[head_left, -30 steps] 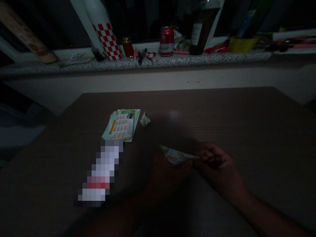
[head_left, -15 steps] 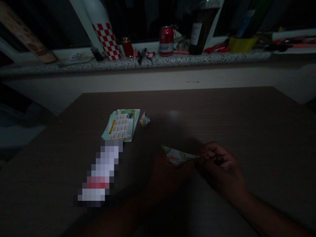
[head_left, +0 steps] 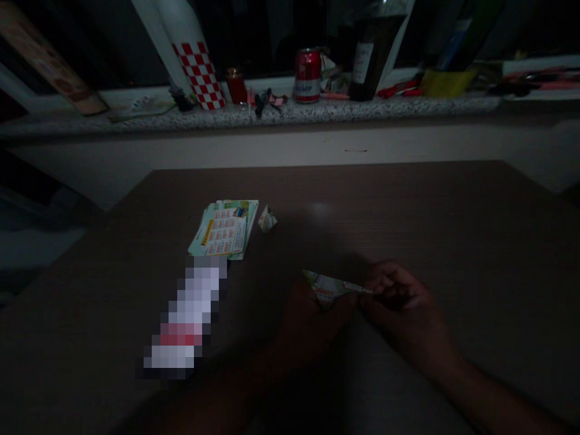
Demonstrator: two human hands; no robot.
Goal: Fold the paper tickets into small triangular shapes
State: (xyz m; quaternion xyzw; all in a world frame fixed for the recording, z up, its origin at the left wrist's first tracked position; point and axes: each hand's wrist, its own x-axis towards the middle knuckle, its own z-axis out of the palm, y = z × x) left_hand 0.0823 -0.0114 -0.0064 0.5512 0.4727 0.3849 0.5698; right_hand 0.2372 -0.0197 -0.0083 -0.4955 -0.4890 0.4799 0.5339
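A folded piece of printed paper, green and white with a pointed triangular shape, is held just above the table between my two hands. My left hand is closed on its left and lower part, the thumb lying along the near edge. The fingers of my right hand pinch its right tip. Farther left, a stack of printed sheets lies on the table, and a small folded paper piece stands beside it. Deep shadow hides parts of both hands.
A pixelated, blurred oblong object lies left of my hands on the brown table. Behind it, the stone windowsill carries a red can, a checkered bottle, a dark labelled container and a yellow item.
The folded paper has tilted slightly and its left tip has shifted a little right and down. Both hands keep their hold. The whole view has shifted marginally.
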